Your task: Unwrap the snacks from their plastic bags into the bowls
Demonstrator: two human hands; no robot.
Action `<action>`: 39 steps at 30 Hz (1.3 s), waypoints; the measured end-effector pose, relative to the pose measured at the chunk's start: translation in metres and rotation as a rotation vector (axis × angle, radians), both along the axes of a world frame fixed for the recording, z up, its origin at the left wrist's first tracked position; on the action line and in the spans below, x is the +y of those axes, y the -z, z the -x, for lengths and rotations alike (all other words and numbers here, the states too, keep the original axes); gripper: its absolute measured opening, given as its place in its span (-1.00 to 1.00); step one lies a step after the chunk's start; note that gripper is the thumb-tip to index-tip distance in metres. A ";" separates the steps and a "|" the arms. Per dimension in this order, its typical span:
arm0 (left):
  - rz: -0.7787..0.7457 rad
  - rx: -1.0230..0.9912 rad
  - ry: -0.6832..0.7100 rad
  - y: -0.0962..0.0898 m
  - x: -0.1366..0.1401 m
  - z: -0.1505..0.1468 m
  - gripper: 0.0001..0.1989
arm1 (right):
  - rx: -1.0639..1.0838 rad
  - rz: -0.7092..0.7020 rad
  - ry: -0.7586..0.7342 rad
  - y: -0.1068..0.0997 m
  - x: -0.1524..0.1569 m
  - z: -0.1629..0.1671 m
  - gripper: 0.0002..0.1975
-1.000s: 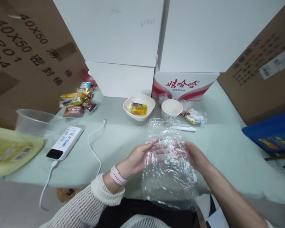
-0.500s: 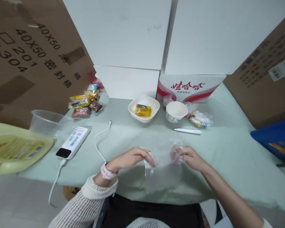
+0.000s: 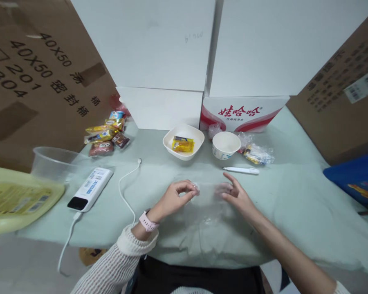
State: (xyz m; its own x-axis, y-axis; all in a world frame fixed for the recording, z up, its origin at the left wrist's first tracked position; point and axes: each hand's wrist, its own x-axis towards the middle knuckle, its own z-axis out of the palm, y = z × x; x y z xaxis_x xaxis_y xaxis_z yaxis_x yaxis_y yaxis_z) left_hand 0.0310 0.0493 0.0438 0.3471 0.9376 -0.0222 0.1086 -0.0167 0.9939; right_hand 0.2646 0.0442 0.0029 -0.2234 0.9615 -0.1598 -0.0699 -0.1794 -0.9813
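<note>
A clear plastic bag [image 3: 206, 210] spreads out low over the near middle of the table, between my hands. My left hand [image 3: 176, 199] pinches its upper left edge, thumb against fingers. At the bag's right side is my right hand [image 3: 238, 197], index finger stretched out and thumb apart. Its other fingers are blurred behind or inside the film. Just beyond the right fingertips lies a white pen-like cutter [image 3: 241, 170]. Farther back, a white square bowl [image 3: 168, 143] holds yellow-wrapped snack packets [image 3: 183, 145]. Beside it stands a white paper cup [image 3: 226, 150].
Wrapped snacks [image 3: 101, 148] are heaped at the back left. Nearer are a clear tub [image 3: 50, 165], a white power bank [image 3: 90, 190] with a cable, and a yellow bottle [image 3: 24, 196]. Crumpled wrappers [image 3: 259, 154] lie right of the cup. White boxes [image 3: 159, 108] wall the back.
My right hand has loosened from a pinch, its index finger now stretched forward. The left hand has shifted slightly forward, still pinching the bag. The view has shifted a little.
</note>
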 end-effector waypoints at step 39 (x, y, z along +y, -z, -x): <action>0.489 -0.033 0.432 -0.008 0.004 -0.013 -0.75 | -0.725 -0.697 -0.042 -0.051 -0.011 -0.002 -0.78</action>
State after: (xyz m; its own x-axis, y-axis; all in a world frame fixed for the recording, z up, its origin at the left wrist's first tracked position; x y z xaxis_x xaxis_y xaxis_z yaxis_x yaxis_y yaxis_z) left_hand 0.0443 0.0530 0.0513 0.6982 0.5981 -0.3934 0.1625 0.4028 0.9008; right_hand 0.2669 0.0336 0.0537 -0.3312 0.8858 0.3249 0.5789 0.4627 -0.6714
